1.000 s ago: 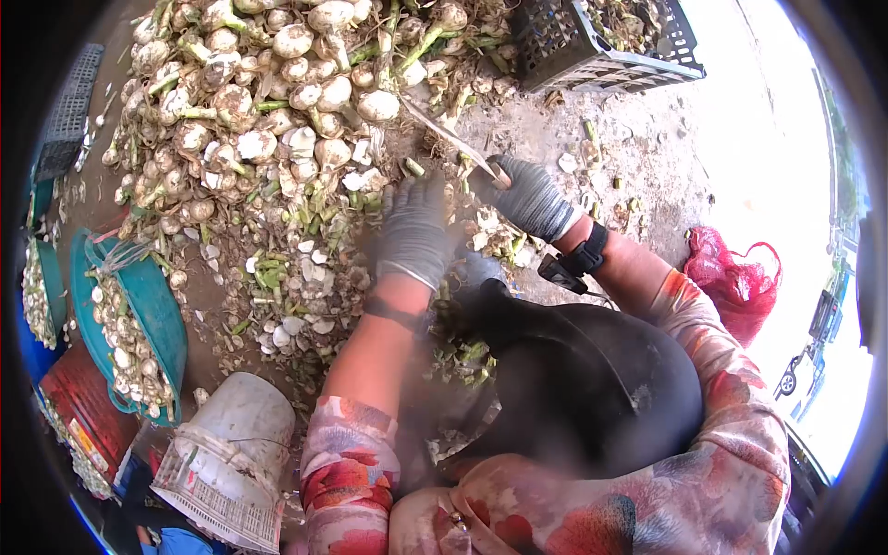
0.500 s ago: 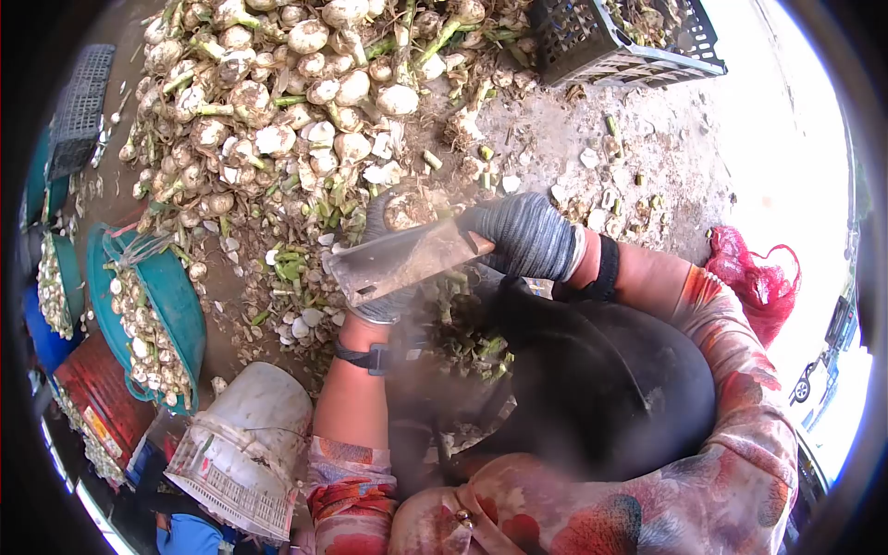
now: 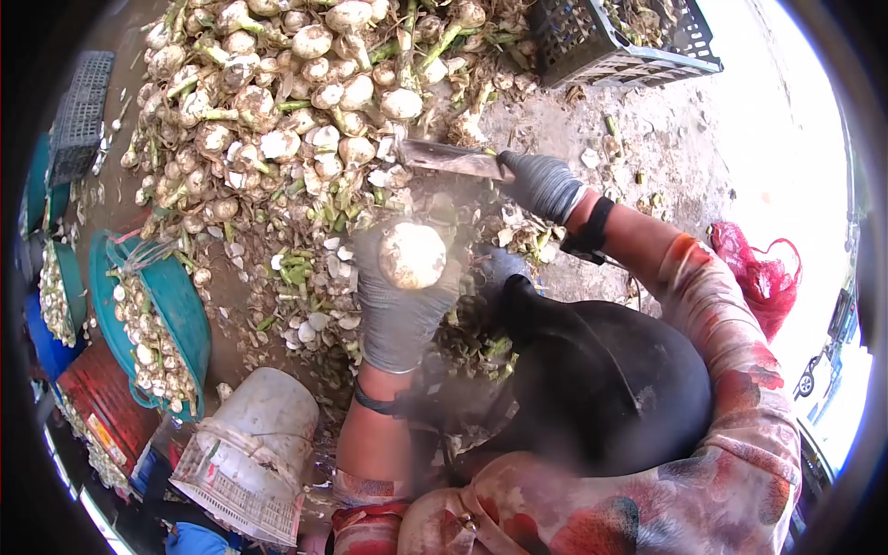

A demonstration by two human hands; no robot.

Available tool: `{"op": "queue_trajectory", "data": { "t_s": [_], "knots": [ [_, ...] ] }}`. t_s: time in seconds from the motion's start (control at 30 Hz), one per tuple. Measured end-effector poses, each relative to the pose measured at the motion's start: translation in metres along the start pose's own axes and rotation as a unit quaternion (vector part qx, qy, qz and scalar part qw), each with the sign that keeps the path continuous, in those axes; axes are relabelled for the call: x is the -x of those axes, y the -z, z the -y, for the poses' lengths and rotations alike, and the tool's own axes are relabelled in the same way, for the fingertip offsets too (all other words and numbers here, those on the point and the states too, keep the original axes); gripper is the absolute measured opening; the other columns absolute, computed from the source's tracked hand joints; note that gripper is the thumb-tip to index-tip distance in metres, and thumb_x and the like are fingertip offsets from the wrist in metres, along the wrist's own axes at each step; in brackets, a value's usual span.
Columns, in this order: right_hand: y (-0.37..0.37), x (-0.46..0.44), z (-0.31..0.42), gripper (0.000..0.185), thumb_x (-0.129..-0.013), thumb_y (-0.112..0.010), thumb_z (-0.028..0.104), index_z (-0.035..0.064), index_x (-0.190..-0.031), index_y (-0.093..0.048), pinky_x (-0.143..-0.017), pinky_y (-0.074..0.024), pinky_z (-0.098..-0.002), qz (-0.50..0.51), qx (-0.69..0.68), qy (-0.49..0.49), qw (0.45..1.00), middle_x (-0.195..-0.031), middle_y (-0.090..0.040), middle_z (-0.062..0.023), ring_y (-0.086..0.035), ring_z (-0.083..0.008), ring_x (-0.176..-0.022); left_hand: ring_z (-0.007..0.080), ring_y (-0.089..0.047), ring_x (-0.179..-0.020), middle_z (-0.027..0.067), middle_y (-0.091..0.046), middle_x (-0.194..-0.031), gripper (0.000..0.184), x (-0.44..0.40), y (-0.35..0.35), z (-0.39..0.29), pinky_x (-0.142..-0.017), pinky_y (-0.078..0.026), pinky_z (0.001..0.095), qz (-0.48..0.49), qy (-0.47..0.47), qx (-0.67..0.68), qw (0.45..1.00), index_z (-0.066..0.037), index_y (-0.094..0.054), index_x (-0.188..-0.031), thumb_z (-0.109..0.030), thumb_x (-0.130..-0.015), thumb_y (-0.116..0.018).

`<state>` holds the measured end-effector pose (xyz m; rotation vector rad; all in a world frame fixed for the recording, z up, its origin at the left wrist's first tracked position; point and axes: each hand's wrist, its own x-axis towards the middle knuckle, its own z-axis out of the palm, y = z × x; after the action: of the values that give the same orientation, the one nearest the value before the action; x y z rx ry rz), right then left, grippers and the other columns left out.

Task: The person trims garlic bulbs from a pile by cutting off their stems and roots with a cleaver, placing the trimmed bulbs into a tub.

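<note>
My left hand (image 3: 402,310), in a grey glove, is closed around a large garlic bulb (image 3: 413,255), whose pale round face shows between the fingers. My right hand (image 3: 541,185), also gloved, grips a cleaver (image 3: 453,159) by its handle. The broad blade points left, beyond the bulb and apart from it, at the near edge of a big heap of garlic (image 3: 305,92) with green stems attached. Below my hands lie trimmed stem pieces and garlic scraps (image 3: 310,328).
A black crate (image 3: 592,55) stands at the top right. Left are a teal basin (image 3: 190,314) of garlic, a red container (image 3: 106,398) and an upturned white bucket (image 3: 264,407). A red mesh bag (image 3: 763,282) lies right. Something black and rounded (image 3: 610,379) covers my lap.
The cleaver has moved up and away from the bulb. My left hand has turned and come nearer my body, so the bulb, earlier mostly behind the blade, now shows.
</note>
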<state>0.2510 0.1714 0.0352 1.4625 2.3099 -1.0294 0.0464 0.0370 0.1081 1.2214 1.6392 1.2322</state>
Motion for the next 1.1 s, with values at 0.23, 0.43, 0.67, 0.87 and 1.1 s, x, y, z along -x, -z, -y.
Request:
{"op": "queue_trajectory", "data": {
  "t_s": [0.23, 0.43, 0.67, 0.87, 1.1],
  "knots": [
    [0.015, 0.043, 0.059, 0.019, -0.080, -0.059, 0.022, 0.0141, -0.097, -0.059, -0.064, -0.0506, -0.0446, -0.038, -0.038, 0.249, 0.967, -0.078, -0.064, -0.0138, -0.065, -0.0360, -0.075, 0.0195, -0.060, -0.099, 0.0107, -0.058, -0.116, 0.062, 0.007, 0.023, 0.062, -0.085, -0.051, 0.0331, 0.013, -0.012, -0.045, 0.999, -0.002, -0.042, -0.129, -0.016, -0.079, -0.075],
    [0.018, 0.048, 0.070, 0.018, -0.078, -0.059, 0.020, 0.0120, -0.094, -0.056, -0.061, -0.0498, -0.0459, -0.023, -0.052, 0.302, 0.951, -0.072, -0.061, -0.0138, -0.064, -0.0371, -0.071, 0.0202, -0.061, -0.099, 0.0111, -0.059, -0.119, 0.064, 0.018, 0.029, 0.071, -0.086, -0.052, 0.0339, 0.026, -0.013, -0.050, 0.998, -0.001, -0.041, -0.133, -0.019, -0.081, -0.074],
    [-0.004, 0.021, 0.041, 0.021, -0.081, -0.059, 0.020, 0.0110, -0.099, -0.053, -0.057, -0.0496, -0.0459, -0.077, 0.022, 0.307, 0.948, -0.068, -0.061, -0.0143, -0.064, -0.0359, -0.066, 0.0185, -0.059, -0.094, 0.0096, -0.057, -0.106, 0.064, 0.007, 0.020, 0.043, -0.083, -0.051, 0.0314, 0.009, 0.085, -0.018, 0.996, -0.003, -0.040, -0.123, -0.011, -0.074, -0.079],
    [-0.002, 0.013, 0.035, 0.042, -0.090, -0.059, 0.044, 0.0054, -0.104, -0.064, -0.069, -0.0509, -0.0390, -0.032, -0.237, 0.132, 0.962, -0.081, -0.067, -0.0152, -0.066, -0.0288, -0.076, 0.0192, -0.056, -0.102, 0.0093, -0.053, -0.113, 0.073, 0.001, 0.004, 0.002, -0.090, -0.047, 0.0328, -0.009, 0.070, 0.020, 0.997, -0.005, -0.039, -0.129, -0.007, -0.068, -0.080],
    [0.000, 0.012, 0.076, 0.052, -0.083, -0.069, 0.043, 0.0079, -0.119, -0.058, -0.085, -0.0487, -0.0357, -0.031, -0.301, 0.305, 0.903, -0.106, -0.065, -0.0123, -0.063, -0.0275, -0.096, 0.0225, -0.051, -0.113, 0.0098, -0.052, -0.119, 0.079, -0.009, 0.012, 0.020, -0.103, -0.038, 0.0396, -0.004, 0.090, 0.245, 0.965, -0.003, -0.035, -0.138, -0.035, -0.079, -0.076]
  ]
}}
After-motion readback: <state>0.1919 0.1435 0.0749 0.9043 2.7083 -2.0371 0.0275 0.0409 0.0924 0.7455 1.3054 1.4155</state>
